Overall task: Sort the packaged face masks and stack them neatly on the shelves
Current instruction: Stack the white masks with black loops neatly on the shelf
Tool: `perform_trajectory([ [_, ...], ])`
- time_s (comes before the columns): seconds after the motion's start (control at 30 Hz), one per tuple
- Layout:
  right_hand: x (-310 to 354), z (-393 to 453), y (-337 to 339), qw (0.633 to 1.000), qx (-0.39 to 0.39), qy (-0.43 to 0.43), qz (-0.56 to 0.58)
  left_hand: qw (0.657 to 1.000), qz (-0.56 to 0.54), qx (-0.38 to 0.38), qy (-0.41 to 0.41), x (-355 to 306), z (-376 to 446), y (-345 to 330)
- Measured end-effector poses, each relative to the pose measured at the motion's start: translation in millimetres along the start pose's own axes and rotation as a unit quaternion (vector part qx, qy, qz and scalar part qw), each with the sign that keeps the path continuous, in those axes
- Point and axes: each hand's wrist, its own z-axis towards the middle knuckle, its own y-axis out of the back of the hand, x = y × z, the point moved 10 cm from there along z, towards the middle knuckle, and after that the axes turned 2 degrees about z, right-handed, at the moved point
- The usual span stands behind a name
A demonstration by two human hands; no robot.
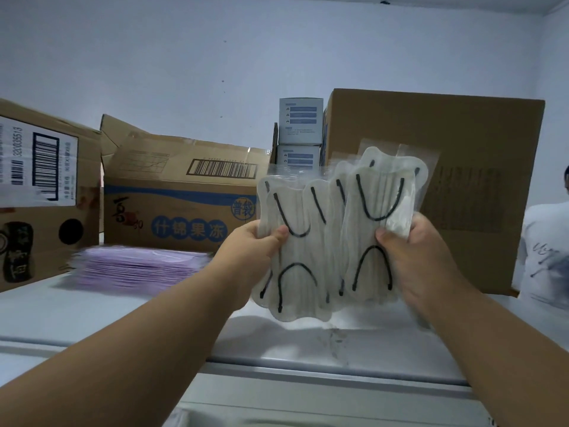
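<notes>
Hands, left and right, grip bagged white masks before cardboard boxes.

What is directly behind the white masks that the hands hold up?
Behind the white masks stand a large brown carton and stacked small white boxes. The masks cover the lower boxes and part of the carton's front.

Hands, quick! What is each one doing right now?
Left hand: grips the left side of the packaged white masks.
Right hand: grips their right side.
</notes>
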Motion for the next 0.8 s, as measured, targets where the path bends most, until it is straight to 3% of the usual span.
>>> perform_trajectory([
  [0.3, -10, -3, -37, 0.997, 0.07, -0.033, 0.006, 1.0, -0.013, 0.011, -0.006, -7, -1, -9],
  [0.47, -7, -7, -43, 0.992, 0.106, -0.051, 0.054, 0.998, -0.034, 0.053, -0.022, -5, -5, -17],
  [0.8, -21, -9, -31, 0.994, 0.07, -0.047, 0.063, 0.997, -0.071, 0.012, -0.039, 4, 3, -4],
])
